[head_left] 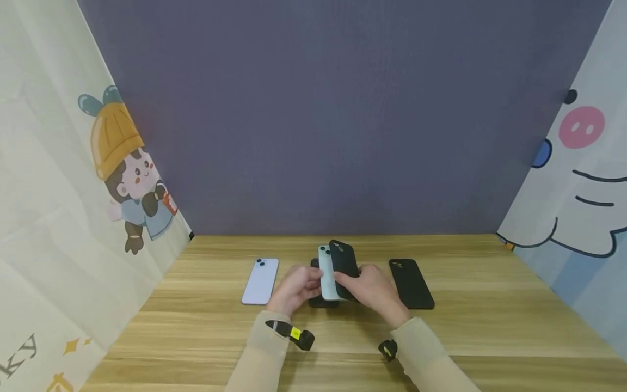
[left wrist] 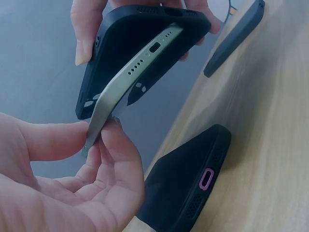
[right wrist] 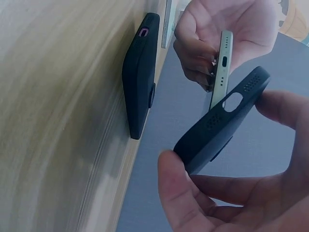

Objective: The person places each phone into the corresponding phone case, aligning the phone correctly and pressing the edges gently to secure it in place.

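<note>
My left hand (head_left: 294, 288) pinches a pale green phone (head_left: 329, 286) by one long edge, between thumb and fingers. A black phone case (head_left: 345, 264) is held by its sides in my right hand (head_left: 374, 288), tilted beside the phone. In the left wrist view, the phone (left wrist: 118, 82) slants into the open side of the case (left wrist: 104, 58), with one long edge in it and the other sticking out. The case's port cutout and speaker holes show in the right wrist view. Beneath both hands lies a phone in a black case (head_left: 323, 303), its port ringed in purple-pink.
On the wooden table (head_left: 196, 326), a lavender phone (head_left: 260, 281) lies to the left, camera side up. To the right is another black case (head_left: 412, 286); whether it holds a phone I cannot tell. A dark grey panel (head_left: 343, 125) stands behind the table.
</note>
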Demonstrator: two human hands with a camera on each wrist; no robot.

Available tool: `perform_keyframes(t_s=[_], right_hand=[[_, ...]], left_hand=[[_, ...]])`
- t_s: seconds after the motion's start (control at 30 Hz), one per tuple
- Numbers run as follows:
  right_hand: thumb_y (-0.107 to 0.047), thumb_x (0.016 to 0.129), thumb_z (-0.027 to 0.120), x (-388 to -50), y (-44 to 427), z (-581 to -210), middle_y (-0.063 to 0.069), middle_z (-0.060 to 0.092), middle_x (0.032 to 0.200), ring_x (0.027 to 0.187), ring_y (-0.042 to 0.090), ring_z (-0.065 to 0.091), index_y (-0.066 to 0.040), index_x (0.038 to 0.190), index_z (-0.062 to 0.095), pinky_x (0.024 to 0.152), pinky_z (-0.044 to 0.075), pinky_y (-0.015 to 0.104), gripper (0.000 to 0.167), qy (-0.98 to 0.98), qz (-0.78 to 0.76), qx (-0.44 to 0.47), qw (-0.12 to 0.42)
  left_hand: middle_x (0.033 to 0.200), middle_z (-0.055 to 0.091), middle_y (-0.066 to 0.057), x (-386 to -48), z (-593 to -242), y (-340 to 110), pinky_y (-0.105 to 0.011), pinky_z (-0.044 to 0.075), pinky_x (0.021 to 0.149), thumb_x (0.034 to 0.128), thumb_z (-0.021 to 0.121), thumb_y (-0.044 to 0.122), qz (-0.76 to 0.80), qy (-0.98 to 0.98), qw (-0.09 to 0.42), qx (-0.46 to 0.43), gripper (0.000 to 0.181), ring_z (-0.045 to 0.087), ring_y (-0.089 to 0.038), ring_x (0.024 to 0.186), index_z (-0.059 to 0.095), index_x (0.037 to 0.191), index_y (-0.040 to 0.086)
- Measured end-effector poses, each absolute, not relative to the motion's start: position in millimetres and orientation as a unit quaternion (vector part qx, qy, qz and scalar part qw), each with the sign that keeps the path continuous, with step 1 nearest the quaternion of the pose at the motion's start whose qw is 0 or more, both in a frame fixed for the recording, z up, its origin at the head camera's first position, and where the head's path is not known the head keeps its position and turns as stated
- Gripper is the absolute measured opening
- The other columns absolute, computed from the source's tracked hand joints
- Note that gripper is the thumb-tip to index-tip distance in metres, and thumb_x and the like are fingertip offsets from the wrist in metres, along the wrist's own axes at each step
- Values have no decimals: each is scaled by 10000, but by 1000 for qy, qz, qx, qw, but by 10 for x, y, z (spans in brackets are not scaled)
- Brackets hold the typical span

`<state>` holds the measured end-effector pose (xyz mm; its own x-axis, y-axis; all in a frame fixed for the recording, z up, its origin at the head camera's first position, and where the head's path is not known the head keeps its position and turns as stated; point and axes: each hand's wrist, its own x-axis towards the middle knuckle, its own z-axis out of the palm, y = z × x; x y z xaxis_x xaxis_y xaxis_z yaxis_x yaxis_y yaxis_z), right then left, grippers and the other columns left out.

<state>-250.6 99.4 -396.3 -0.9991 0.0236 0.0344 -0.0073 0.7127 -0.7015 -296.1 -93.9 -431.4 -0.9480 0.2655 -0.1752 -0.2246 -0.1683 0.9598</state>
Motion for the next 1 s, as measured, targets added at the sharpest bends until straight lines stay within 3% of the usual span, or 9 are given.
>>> perform_keyframes(t_s=[0.63, 1.0], right_hand=[[-655, 869, 663, -2516, 962, -3989, 57, 666, 886, 701, 197, 568, -22, 1073, 697, 580, 447, 328, 666, -929, 368, 2, 27], [-675, 860, 667, -2528, 966, -3994, 43, 676, 874, 689, 191, 566, -39, 1091, 709, 570, 443, 325, 678, -923, 384, 13, 21]], left_hand=[[936, 716, -105, -2956, -4323, -915, -302, 557, 783, 953, 592, 28, 765, 624, 157, 32, 191, 680, -169, 837, 637, 1088, -99], [917, 711, -93, -2959, -4322, -895, -299, 551, 778, 952, 580, 28, 762, 627, 157, 33, 174, 680, -164, 832, 641, 1069, -86]])
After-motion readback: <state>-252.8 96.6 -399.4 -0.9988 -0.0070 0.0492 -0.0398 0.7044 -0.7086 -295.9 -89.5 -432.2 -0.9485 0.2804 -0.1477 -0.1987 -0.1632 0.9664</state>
